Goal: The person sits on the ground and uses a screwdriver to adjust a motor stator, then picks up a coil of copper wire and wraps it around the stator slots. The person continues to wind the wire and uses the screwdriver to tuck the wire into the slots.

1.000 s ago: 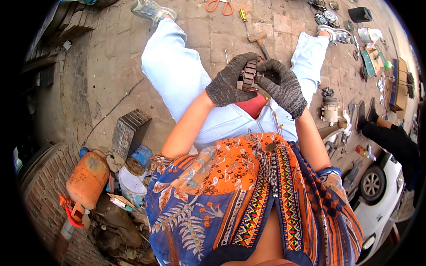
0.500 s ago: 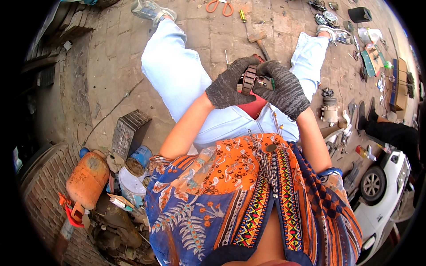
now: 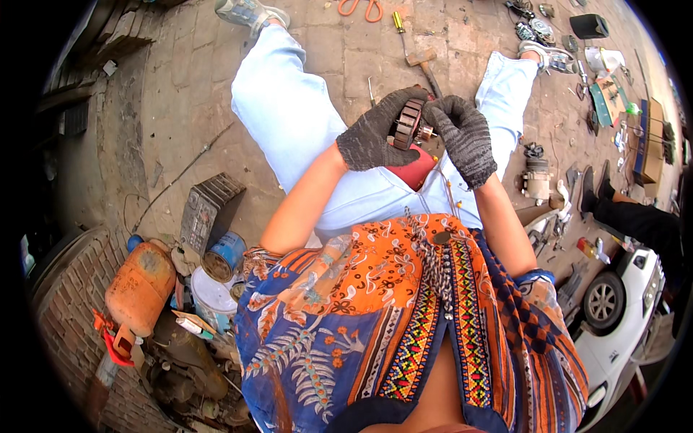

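Note:
Between my legs I hold a motor armature (image 3: 408, 124) with a dark slotted rim and a shiny shaft end that points right. My left hand (image 3: 375, 137), in a dark grey knit glove, is closed round its left side. My right hand (image 3: 463, 137), gloved alike, is beside the shaft end with its fingers curled together. What is in those right fingers, if anything, is hidden. A red surface (image 3: 411, 171) shows under the hands, between my thighs. Just beyond the hands, a hammer (image 3: 424, 63) with a wooden-looking head lies on the paving, near a yellow-handled screwdriver (image 3: 398, 29).
Red-handled scissors or pliers (image 3: 361, 9) lie at the far edge. To the left stand an orange gas cylinder (image 3: 141, 289), a blue can (image 3: 225, 258) and a white bucket (image 3: 211, 296). On the right are scattered parts, a cylindrical metal part (image 3: 536, 180), another person's legs (image 3: 635, 220) and a white car (image 3: 628, 325).
My right hand has drawn back slightly from the armature and its fingers have curled in, so the shaft end shows more. My left hand keeps its hold.

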Tool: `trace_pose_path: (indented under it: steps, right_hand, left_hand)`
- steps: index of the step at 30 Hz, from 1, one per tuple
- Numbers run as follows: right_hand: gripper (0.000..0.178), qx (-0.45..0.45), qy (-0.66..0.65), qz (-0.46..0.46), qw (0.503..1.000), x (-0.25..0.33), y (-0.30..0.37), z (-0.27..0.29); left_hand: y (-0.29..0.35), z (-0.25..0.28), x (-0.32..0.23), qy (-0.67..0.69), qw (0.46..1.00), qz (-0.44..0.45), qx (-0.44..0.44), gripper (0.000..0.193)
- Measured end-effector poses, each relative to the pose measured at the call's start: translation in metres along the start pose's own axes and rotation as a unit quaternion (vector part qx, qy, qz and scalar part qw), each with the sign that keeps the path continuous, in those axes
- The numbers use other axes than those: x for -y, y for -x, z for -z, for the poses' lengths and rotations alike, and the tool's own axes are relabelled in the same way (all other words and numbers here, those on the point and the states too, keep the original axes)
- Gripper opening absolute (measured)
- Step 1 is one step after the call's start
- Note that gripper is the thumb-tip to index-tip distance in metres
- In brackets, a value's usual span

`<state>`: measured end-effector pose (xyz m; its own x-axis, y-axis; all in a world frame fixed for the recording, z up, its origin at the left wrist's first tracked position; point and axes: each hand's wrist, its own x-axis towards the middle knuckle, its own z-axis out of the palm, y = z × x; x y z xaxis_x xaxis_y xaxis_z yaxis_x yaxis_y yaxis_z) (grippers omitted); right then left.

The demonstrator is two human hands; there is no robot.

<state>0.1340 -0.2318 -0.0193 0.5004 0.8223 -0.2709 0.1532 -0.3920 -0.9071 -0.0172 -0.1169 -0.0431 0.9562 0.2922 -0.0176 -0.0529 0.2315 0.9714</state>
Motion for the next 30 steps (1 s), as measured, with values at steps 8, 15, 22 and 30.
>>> trace_pose_path:
  steps: [8,15,22,30]
  right_hand:
    - [0.012,-0.049,-0.027,0.087,0.995,0.029,0.009,-0.018]
    - [0.013,-0.076,-0.016,-0.003,0.997,0.012,-0.003,-0.024]
    - [0.019,-0.114,-0.229,-0.164,0.953,0.006,-0.012,-0.015]
    - [0.019,-0.024,-0.259,-0.137,0.956,0.016,-0.002,0.006]
  left_hand:
    - [0.003,0.002,0.006,0.101,0.993,0.054,0.011,0.080]
    - [0.001,0.005,0.009,0.018,1.000,0.002,-0.010,0.079]
    - [-0.001,-0.003,0.008,-0.011,0.999,-0.028,0.018,0.080]
    - [-0.001,0.004,0.000,-0.026,1.000,-0.013,-0.005,0.080]
